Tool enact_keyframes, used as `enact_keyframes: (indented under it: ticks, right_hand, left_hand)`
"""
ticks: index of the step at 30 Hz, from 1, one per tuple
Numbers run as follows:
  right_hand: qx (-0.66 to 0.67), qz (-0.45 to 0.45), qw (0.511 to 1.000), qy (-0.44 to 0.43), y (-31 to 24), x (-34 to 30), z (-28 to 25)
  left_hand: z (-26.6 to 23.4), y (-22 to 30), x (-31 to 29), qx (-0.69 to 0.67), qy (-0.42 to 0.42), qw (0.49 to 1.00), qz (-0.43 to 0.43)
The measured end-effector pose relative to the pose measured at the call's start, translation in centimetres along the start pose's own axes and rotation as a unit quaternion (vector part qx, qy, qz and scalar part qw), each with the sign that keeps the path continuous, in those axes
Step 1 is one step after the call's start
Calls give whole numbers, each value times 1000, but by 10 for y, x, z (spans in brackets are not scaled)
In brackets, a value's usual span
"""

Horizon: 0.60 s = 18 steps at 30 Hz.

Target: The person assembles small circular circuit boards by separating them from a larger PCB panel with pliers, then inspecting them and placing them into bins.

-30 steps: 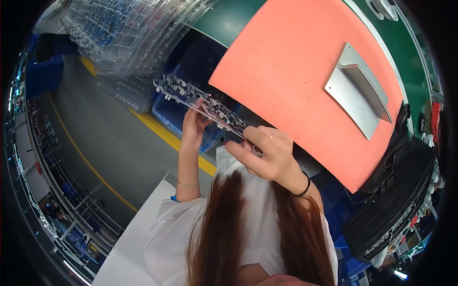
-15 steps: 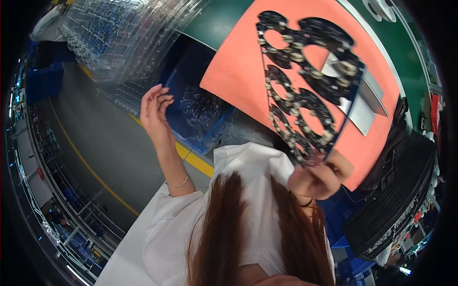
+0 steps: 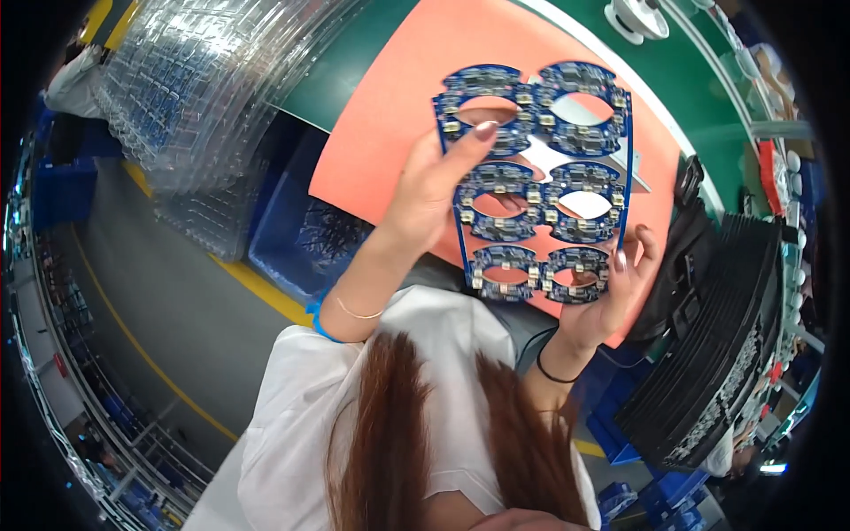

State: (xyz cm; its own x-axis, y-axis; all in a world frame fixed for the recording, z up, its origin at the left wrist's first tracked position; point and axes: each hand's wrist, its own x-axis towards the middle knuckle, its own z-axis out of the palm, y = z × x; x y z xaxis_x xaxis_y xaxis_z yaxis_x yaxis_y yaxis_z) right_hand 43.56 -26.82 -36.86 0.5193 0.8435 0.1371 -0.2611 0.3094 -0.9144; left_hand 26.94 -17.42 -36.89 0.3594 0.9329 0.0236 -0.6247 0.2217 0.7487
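A blue circuit board panel (image 3: 575,177) is held up between my hands over the orange mat (image 3: 376,115). It is made of several joined boards, each with an oval opening, and carries small pale and dark components. My left hand (image 3: 427,190) grips its left edge, with the thumb across the front and fingers showing behind through the openings. At the lower right, my right hand (image 3: 615,288) pinches the panel's edge by the thumb and fingers. Behind the panel a silver metal bracket (image 3: 636,170) lies on the mat, mostly hidden.
Stacked clear plastic trays (image 3: 190,115) stand to the left. Below them is a blue bin (image 3: 288,234) with dark scraps in it. On the right are a black bag (image 3: 677,288) and a stack of black trays (image 3: 708,345). A white round fixture (image 3: 639,19) sits on the green bench.
My left hand, empty and raised at the left before, has moved right and taken hold of the panel. The panel has turned to show a blue, upright face and has slowed from a blur.
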Motion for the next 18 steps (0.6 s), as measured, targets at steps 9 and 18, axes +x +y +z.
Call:
enact_keyframes:
  ticks: [9, 18]
  right_hand:
    - [-48, -91, 992, -68, 11, -89, -41]
    - [-139, -192, 971, -21, -21, -30, -66]
  left_hand:
    - [60, -29, -45, -173, 12, 979, 104]
    - [44, 6, -28, -128, -172, 970, 117]
